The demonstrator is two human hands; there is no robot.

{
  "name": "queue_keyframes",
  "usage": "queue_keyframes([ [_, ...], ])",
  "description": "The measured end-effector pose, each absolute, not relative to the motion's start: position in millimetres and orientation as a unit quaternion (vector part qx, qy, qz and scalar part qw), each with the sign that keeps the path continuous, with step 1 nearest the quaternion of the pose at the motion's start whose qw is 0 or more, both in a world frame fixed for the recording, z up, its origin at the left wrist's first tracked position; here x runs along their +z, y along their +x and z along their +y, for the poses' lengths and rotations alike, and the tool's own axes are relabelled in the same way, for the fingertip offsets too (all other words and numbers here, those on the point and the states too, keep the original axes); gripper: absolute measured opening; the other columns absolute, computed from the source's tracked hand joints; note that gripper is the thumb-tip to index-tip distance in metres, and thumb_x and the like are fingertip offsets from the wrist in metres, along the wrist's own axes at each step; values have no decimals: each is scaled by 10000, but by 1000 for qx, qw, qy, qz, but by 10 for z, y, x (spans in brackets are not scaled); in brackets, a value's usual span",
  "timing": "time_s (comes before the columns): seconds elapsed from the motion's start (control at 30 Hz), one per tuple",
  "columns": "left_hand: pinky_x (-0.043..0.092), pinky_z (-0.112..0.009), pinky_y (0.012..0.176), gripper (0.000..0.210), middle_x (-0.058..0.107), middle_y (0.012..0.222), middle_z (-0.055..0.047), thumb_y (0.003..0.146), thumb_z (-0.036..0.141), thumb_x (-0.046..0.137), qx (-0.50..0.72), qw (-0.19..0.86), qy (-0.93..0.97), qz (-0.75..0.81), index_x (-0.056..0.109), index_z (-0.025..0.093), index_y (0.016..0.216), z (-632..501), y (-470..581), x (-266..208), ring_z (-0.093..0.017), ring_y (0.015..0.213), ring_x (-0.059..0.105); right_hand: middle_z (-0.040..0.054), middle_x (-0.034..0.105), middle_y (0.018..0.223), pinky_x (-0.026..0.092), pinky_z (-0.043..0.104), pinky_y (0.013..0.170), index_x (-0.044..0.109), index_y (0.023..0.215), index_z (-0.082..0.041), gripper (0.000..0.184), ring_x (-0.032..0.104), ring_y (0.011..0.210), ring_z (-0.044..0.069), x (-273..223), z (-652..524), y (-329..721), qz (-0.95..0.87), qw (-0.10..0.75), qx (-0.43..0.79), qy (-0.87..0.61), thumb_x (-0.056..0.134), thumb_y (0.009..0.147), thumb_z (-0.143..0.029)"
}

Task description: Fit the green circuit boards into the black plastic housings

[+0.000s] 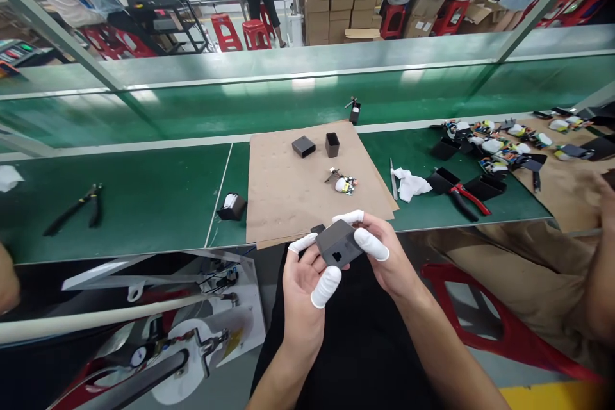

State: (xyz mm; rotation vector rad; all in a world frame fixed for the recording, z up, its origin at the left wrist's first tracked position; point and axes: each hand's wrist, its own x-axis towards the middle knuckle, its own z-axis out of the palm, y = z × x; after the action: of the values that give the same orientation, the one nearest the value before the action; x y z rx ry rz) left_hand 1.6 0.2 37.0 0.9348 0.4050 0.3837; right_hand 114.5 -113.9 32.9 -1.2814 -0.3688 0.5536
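Note:
Between my two hands is a black plastic power adapter housing [340, 244] with a socket-shaped cutout in its face. My left hand [307, 288] supports it from the left, thumb in front and fingers behind. Fingers and thumb of my right hand [384, 256] grip its right side. White finger cots cover several fingertips. On the brown cardboard sheet [283, 186] beyond lie a small circuit board [344, 184] with yellow and white parts and two black casings, one lying flat [303, 147], one upright [332, 145].
Pliers [79, 208] lie at left, near a black casing [232, 206]. To the right are tweezers [393, 179], white tissue [410, 185], red-handled cutters [468, 200] and a heap of circuit boards [497, 141]. A person sits at right on a red stool [480, 320]. Boxes [331, 0] stand beyond the conveyor.

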Motion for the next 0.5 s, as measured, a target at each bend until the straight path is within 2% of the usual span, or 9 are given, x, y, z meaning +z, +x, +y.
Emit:
queue_keyframes([
  [0.2,638,-361,952,616,793,1260,-141,785,420,982,193,857,418,231,661,204,1264,-52,8,431,-255,1109,785,72,806,1068,600,360,918,780,1083,-205,442,758,995,247,411,-1113,1148,-165,742,269,-591,806,906,-609],
  [0.37,636,-423,985,634,784,1254,-148,774,452,982,204,855,405,252,681,196,1269,-119,-24,441,-303,1156,773,54,791,984,600,353,875,781,1050,-205,456,752,939,237,461,-1097,1153,-157,742,267,-594,843,869,-618],
  [0.5,627,-430,1007,597,767,1312,-149,818,467,942,210,855,400,255,684,210,1292,-203,-74,453,-307,1204,748,41,780,924,597,330,794,782,984,-205,420,733,853,210,561,-1075,1173,-160,735,287,-593,868,856,-596],
])
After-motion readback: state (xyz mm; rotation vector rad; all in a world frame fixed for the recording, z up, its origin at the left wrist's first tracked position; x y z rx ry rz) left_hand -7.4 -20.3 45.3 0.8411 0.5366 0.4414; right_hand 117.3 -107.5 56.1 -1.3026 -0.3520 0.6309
